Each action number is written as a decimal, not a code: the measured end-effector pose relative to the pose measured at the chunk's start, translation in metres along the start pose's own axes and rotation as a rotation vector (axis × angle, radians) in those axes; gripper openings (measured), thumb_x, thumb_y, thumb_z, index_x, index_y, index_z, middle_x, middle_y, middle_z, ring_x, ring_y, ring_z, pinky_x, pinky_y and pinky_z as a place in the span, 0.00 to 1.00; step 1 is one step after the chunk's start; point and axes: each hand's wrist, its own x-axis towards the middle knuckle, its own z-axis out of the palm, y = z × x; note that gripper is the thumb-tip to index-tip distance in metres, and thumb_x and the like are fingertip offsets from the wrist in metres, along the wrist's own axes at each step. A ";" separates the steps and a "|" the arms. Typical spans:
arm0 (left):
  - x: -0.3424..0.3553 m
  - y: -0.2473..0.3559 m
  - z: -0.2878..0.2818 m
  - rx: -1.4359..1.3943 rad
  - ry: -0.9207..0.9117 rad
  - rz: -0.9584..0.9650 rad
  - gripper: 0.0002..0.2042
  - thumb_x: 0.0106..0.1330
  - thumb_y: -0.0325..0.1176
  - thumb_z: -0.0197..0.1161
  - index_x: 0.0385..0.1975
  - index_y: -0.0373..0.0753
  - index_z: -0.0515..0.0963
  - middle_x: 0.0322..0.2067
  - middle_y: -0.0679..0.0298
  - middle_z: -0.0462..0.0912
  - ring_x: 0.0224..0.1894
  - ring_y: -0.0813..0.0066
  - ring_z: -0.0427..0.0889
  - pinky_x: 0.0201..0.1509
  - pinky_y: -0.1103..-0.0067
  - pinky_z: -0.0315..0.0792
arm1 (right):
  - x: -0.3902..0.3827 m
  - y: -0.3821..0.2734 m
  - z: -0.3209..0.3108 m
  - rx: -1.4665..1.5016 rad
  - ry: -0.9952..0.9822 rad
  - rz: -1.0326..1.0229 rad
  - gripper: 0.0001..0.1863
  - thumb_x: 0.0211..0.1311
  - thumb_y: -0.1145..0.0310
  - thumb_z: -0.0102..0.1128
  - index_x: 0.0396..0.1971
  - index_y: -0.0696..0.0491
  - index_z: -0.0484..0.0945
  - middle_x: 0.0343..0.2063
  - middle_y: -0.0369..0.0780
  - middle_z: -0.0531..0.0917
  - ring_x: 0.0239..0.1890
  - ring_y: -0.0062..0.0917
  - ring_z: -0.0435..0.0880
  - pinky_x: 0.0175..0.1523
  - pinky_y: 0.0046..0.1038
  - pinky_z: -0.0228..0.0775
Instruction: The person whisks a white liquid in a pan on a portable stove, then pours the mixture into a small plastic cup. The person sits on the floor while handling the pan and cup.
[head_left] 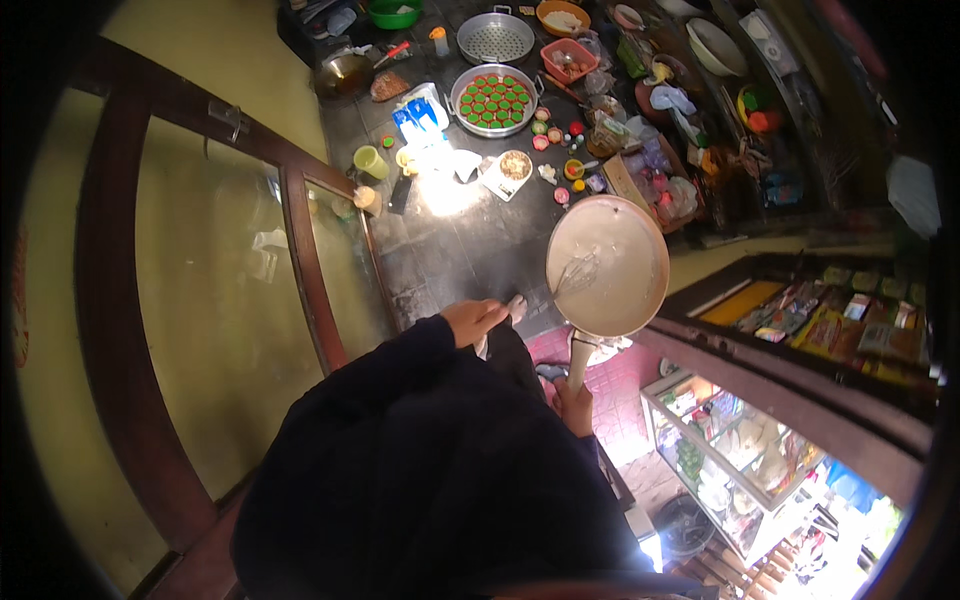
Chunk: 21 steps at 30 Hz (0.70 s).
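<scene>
My right hand point(573, 408) grips the pale handle of a frying pan point(658, 240), raised above the floor. White, milky liquid covers the inside of the pan, and a wire whisk point(577, 274) rests in it at the left side. In front of my body, my left hand point(474, 322) is loosely closed with its fingers curled together, and nothing shows in it. It is apart from the pan, near my foot point(516, 308). On the floor ahead, a round metal steamer pan point(455, 100) holds many small red cups with green filling.
Beyond it lies a perforated steamer tray point(495, 40). A wok point(345, 74), a green-yellow mug point(370, 162) and a scale with a bowl point(514, 168) are on the floor. A cardboard box point(625, 185) with bags stands right. A wooden doorframe point(300, 260) rises left; a glass case point(735, 455) stands lower right.
</scene>
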 end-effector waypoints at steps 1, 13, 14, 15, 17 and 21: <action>-0.001 -0.013 -0.006 0.144 -0.054 -0.043 0.22 0.65 0.52 0.44 0.40 0.38 0.73 0.29 0.55 0.78 0.34 0.58 0.78 0.37 0.67 0.69 | 0.008 -0.006 0.000 -0.007 0.010 0.012 0.07 0.56 0.68 0.57 0.25 0.53 0.68 0.11 0.31 0.67 0.08 0.13 0.64 0.12 0.16 0.54; 0.041 -0.099 -0.044 0.624 -0.607 0.049 0.20 0.48 0.30 0.60 0.44 0.47 0.71 0.45 0.65 0.72 0.50 0.61 0.73 0.47 0.69 0.71 | 0.091 -0.093 0.010 0.134 0.127 0.013 0.08 0.60 0.66 0.54 0.29 0.54 0.67 0.11 0.30 0.63 0.09 0.14 0.60 0.13 0.18 0.53; 0.047 -0.106 -0.053 0.593 -0.578 0.064 0.19 0.48 0.30 0.60 0.44 0.46 0.71 0.44 0.64 0.73 0.49 0.60 0.74 0.47 0.68 0.71 | 0.097 -0.101 0.018 0.150 0.144 0.004 0.08 0.60 0.66 0.54 0.29 0.53 0.67 0.10 0.30 0.62 0.09 0.14 0.60 0.13 0.18 0.53; 0.056 -0.114 -0.067 0.567 -0.548 0.083 0.18 0.49 0.30 0.59 0.43 0.44 0.72 0.44 0.63 0.73 0.48 0.60 0.74 0.46 0.68 0.71 | 0.103 -0.109 0.028 0.154 0.167 -0.010 0.08 0.60 0.65 0.54 0.29 0.53 0.67 0.10 0.30 0.62 0.09 0.14 0.60 0.13 0.18 0.53; 0.068 -0.130 -0.104 0.252 -0.457 0.161 0.13 0.54 0.30 0.56 0.41 0.40 0.73 0.42 0.60 0.75 0.46 0.58 0.75 0.46 0.68 0.70 | 0.114 -0.126 0.050 0.144 0.233 -0.019 0.09 0.60 0.65 0.54 0.29 0.53 0.66 0.10 0.30 0.62 0.09 0.14 0.60 0.13 0.18 0.53; 0.054 -0.141 -0.174 -0.067 -0.467 -0.010 0.10 0.65 0.33 0.48 0.37 0.33 0.73 0.35 0.53 0.77 0.42 0.57 0.76 0.45 0.70 0.67 | 0.139 -0.162 0.094 0.283 0.270 -0.039 0.10 0.60 0.65 0.54 0.28 0.55 0.67 0.10 0.30 0.63 0.09 0.13 0.60 0.14 0.19 0.54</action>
